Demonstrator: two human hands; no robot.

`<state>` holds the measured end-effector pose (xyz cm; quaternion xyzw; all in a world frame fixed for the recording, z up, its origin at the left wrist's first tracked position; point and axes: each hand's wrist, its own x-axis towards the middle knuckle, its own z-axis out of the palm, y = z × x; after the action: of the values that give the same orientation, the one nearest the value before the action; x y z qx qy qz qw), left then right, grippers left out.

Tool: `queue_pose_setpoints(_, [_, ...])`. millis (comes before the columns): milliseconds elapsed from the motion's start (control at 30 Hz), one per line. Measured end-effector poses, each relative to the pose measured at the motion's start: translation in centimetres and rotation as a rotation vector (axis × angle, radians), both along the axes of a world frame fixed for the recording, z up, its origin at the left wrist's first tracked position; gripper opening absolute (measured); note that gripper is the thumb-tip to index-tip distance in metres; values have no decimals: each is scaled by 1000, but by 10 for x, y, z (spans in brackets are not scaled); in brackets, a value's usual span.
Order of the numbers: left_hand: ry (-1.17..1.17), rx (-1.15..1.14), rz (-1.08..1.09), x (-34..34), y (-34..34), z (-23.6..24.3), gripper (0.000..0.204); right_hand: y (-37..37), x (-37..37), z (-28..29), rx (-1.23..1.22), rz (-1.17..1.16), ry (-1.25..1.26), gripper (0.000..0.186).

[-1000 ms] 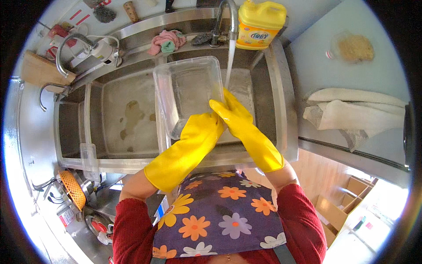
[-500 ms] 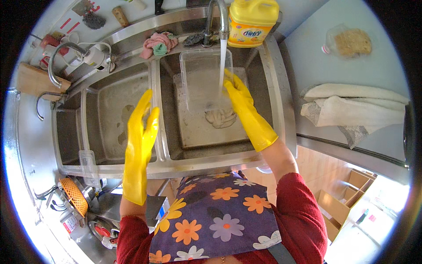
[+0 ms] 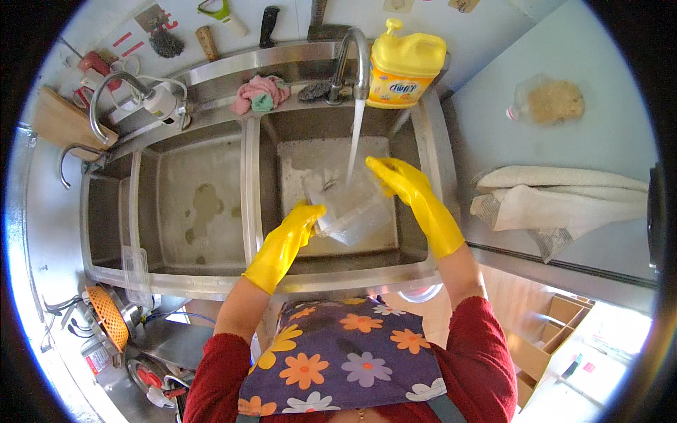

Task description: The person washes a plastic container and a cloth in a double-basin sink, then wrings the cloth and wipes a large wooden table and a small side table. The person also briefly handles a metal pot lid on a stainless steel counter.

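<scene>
Left hand (image 3: 288,241) plus right hand (image 3: 410,189): two, both gloved. Clear tub (image 3: 361,217): one. Small basin (image 3: 107,218), middle basin (image 3: 169,183), right basin (image 3: 338,264): three. Running faucet (image 3: 362,67), tall left faucet (image 3: 94,106), short faucet (image 3: 68,149): three. Wall scrubber (image 3: 166,44), ledge scrubber (image 3: 314,92): two. Left sleeve (image 3: 218,381), right sleeve (image 3: 483,359): two. Yellow jug (image 3: 407,60): one. Pink-and-green cloth bundle (image 3: 259,92): one. Clear lid (image 3: 135,271): one. Orange basket (image 3: 107,317): one. Wooden board (image 3: 65,120): one. Wooden handle (image 3: 206,42): one. Clear bag (image 3: 557,100): one. Flowered apron (image 3: 335,352): one. White towels (image 3: 539,208): folded layers, count unclear.

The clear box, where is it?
In the head view, the box is between the left hand and right hand, at the right basin, by the running water.
</scene>
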<state>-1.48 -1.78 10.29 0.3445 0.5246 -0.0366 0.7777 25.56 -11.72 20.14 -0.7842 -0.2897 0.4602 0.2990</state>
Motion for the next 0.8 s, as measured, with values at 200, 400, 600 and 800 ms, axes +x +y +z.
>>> queue_pose_setpoints(200, [22,-391,270,-31,-21,-9,21,75,36,-40,394,-160,342,53])
queue_pose_setpoints(400, [-256,-929,639,-66,-47,2,15,162,48,-70,859,-96,-216,37])
queue_pose_setpoints(600, [-1001,-647,356,-79,-80,-3,30,196,46,-65,929,-154,-107,25])
queue_pose_setpoints(800, [-771,-498,388,-100,-84,-15,29,184,30,-20,961,-142,-351,47])
